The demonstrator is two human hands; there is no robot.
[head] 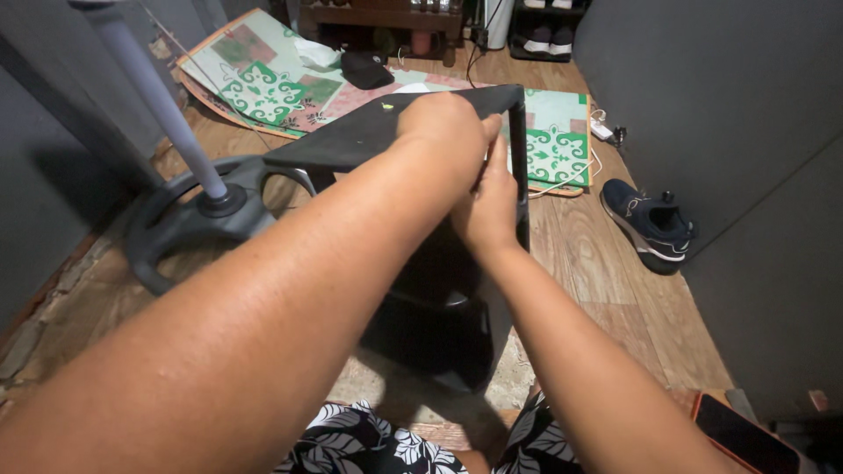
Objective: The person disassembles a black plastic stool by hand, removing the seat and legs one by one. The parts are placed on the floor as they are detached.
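Note:
A black box-shaped cabinet [351,136] stands on the floor right in front of me, its flat top toward the camera. My left hand [443,127] rests curled on the top near its right front corner. My right hand [487,206] is pressed against the cabinet's right front edge just below the left hand, fingers pointing up along the edge. The two hands touch each other. Whether a small thing is pinched between the fingers is hidden.
A grey fan base with its pole [189,211] stands at the left. A patterned green and pink floor mat [263,83] lies behind the cabinet. A dark sneaker [650,224] sits by the grey wall at right. A phone [746,434] lies at lower right.

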